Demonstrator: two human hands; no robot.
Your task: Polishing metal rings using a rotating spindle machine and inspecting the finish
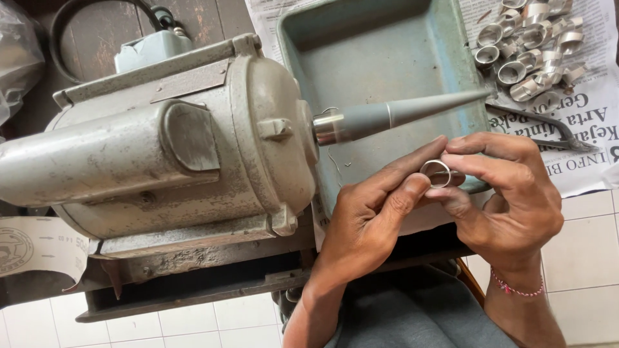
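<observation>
The left hand [371,216] and the right hand [509,193] meet in the middle, and both pinch one small silver ring [436,173]. The left thumb presses the ring from below and a left finger lies along its top. The right thumb and pointer finger grip the ring from the other side. The ring stands on its edge, so you can see through its round hole. A thin pink band [516,288] goes around the right wrist.

Just above the hands is a long gray cone [400,114] that comes to a sharp tip. It sticks out sideways from a big, old gray motor [167,142]. The ring is near the cone but not touching it.

Behind the cone sits a blue-green metal tray [380,45]. The hands are at its near edge.

To the right of the tray lies a sheet of newspaper [590,122]. On it is a pile of more silver rings [532,48], all heaped close together. A pair of dark metal pliers [548,125] lies on the paper too, between the pile and the right hand.

The motor sits on a dark, worn desk [193,283]. A strip of sandpaper [39,248] hangs at the left side. Below is a floor of white tiles [193,322].
</observation>
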